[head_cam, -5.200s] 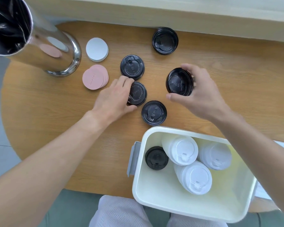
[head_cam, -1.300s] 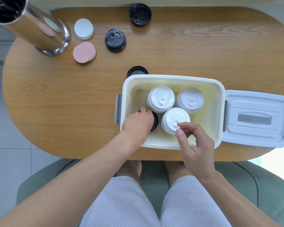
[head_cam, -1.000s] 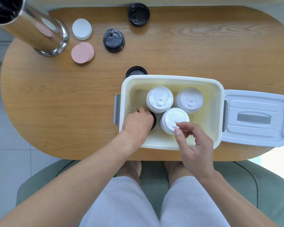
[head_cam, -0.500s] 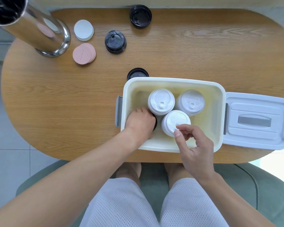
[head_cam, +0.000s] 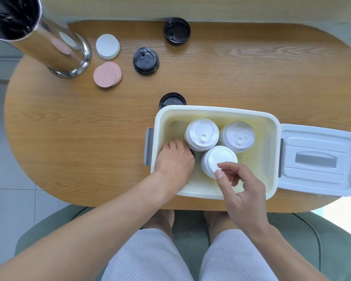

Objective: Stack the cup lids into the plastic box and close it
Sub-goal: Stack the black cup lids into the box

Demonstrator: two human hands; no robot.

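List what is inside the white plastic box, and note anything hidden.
Inside the plastic box: three stacks of white lids, and the left hand covering black lids, of which only a sliver shows. Their number is hidden.

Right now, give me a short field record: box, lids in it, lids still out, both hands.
box: plastic box open, its cover lying beside it on the right
in box: three white lid stacks, black lids under the left hand
on table: three black lids
left hand: left hand inside box, over black lids; grip hidden
right hand: right hand touching nearest white stack
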